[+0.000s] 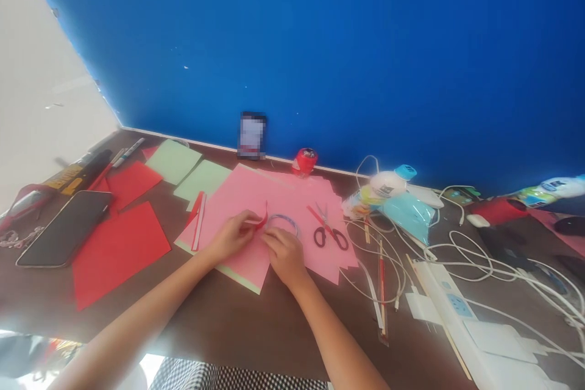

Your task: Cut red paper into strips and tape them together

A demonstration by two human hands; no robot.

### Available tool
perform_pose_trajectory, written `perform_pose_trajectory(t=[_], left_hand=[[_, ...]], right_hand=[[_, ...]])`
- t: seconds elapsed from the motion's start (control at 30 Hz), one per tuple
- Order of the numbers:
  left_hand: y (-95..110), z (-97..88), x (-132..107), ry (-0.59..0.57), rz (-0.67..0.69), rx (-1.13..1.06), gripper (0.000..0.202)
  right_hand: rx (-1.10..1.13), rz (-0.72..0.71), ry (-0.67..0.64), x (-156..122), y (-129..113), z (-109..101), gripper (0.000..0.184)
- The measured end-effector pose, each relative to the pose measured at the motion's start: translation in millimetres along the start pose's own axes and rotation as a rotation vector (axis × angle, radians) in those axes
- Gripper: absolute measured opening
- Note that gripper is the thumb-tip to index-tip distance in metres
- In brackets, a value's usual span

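My left hand (pixel 235 234) pinches a short, curved red paper strip (pixel 264 219) above a spread of pink paper sheets (pixel 242 189). Close beside it, my right hand (pixel 286 253) has its fingertips pressed together at the lower left edge of a thin bluish ring (pixel 286 217). Part of the ring is hidden behind the fingers. Just right of the hands lie scissors (pixel 324 225) with dark handles, blades partly apart. Several red and white strips (pixel 198 222) rest on the pink paper to the left of my left hand.
Red sheets (pixel 121 256), pale green sheets (pixel 176 161) and a dark phone (pixel 66 228) lie left. A red round container (pixel 304 161) and a propped phone (pixel 251 135) stand by the blue wall. Right are a white bottle (pixel 384 186), tangled cables (pixel 397 268) and a power strip (pixel 450 298).
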State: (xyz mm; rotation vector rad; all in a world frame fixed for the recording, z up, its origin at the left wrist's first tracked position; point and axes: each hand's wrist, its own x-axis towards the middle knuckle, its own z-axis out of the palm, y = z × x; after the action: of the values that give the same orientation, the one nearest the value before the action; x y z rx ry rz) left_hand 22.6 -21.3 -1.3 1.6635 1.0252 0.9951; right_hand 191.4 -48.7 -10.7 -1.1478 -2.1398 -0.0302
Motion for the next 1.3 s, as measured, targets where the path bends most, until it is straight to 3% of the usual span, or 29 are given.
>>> perform_pose_trajectory(t=[0.33,0.47,0.63,0.77,1.3], left_hand=[[3.8,3.1,0.0,0.095,-0.062,-0.111,0.008],[4.4,4.9,-2.2,0.099,-0.045,-0.159,0.007],[4.7,8.1,-4.2,0.067,-0.029,-0.159,0.016],[5.7,9.3,-5.0,0.053,-0.024,-0.113,0.027],[3.1,10.5,-7.7,0.003,0.043,-0.054,0.026]], right_hand=[[0.100,0.045,0.066,-0.2,3.7,2.1,0.031],[0.275,0.191,0.106,-2.2,2.3,5.0,0.045],[0.431,0.329,0.141,-4.3,0.1,8.0,0.036],[0.447,0.342,0.145,-3.9,-0.8,8.9,0.030],[0.375,0.351,0.158,-3.5,1.4,11.5,0.029]])
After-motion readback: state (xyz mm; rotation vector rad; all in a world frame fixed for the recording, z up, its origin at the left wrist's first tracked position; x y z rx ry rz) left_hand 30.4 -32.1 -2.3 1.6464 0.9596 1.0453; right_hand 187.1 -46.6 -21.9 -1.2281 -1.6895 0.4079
